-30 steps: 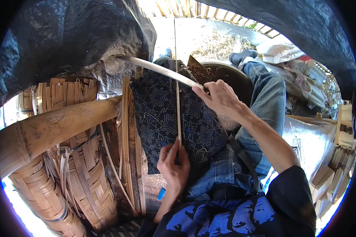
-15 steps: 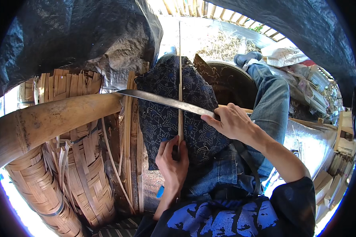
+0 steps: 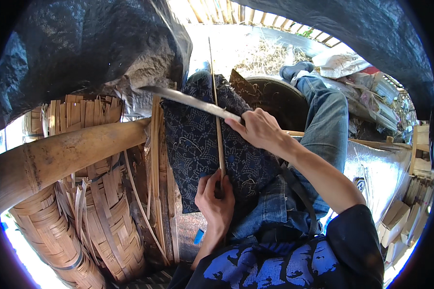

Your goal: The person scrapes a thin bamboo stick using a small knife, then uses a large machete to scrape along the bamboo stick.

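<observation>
My left hand [image 3: 215, 201] pinches the near end of a long, thin bamboo strip [image 3: 220, 147], which points away from me over my lap. A dark blue patterned cloth [image 3: 193, 149] covers my leg under the strip. In my right hand [image 3: 261, 129] is a long curved knife [image 3: 190, 101]. Its blade lies across the strip, with the tip toward the left; the handle is hidden in my fist. Whether the edge bites into the strip I cannot tell. Thin shavings lie on the cloth.
To the left, a thick bamboo pole [image 3: 77, 147] juts in above woven bamboo rolls [image 3: 106, 212]. Dark plastic sheeting [image 3: 96, 53] hangs at the far left. Beyond my right leg [image 3: 325, 130] are a dark round tub [image 3: 277, 101] and stacked bamboo pieces [image 3: 395, 221].
My right hand and the knife have moved away from me and left along the strip, the tip rising. My left hand has shifted slightly nearer, still holding the strip.
</observation>
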`<state>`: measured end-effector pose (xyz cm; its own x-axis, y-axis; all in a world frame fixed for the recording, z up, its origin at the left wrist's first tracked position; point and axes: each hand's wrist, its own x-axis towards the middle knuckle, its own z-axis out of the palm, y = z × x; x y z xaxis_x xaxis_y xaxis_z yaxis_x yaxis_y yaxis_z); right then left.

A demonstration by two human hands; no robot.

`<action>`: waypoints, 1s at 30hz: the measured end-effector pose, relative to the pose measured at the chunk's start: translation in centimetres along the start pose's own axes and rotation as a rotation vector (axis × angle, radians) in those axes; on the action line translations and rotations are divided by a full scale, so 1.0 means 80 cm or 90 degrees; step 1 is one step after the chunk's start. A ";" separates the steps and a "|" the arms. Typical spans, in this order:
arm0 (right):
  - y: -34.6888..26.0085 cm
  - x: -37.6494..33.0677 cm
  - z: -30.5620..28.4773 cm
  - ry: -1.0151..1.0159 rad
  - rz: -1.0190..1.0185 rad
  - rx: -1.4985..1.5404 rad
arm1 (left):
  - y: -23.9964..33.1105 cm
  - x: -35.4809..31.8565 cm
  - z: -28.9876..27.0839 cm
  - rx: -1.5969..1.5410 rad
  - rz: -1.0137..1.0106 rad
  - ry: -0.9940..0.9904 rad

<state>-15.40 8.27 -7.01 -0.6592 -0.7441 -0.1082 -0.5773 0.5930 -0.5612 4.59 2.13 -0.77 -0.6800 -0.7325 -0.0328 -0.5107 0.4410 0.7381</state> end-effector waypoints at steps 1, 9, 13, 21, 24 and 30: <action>0.007 0.013 0.005 0.046 -0.028 -0.012 | 0.003 0.002 -0.002 -0.012 -0.026 -0.004; 0.011 0.021 -0.036 -0.012 0.047 0.159 | -0.004 0.024 -0.033 -0.215 -0.216 -0.045; -0.010 -0.038 -0.061 -0.067 0.071 0.195 | -0.014 0.031 -0.035 -0.315 -0.286 -0.127; -0.013 -0.084 -0.039 -0.135 0.026 0.132 | -0.012 0.025 -0.020 -0.190 -0.216 -0.079; -0.013 -0.081 -0.037 -0.171 0.034 0.091 | -0.003 0.023 -0.017 -0.068 -0.170 -0.051; -0.008 -0.077 -0.026 -0.097 -0.008 0.026 | 0.001 0.014 -0.007 -0.017 -0.118 -0.003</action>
<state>-11.96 13.08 -4.30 -0.5693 -0.7915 -0.2225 -0.5631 0.5725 -0.5959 4.08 1.07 -0.35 -0.5783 -0.7974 -0.1726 -0.6132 0.2853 0.7366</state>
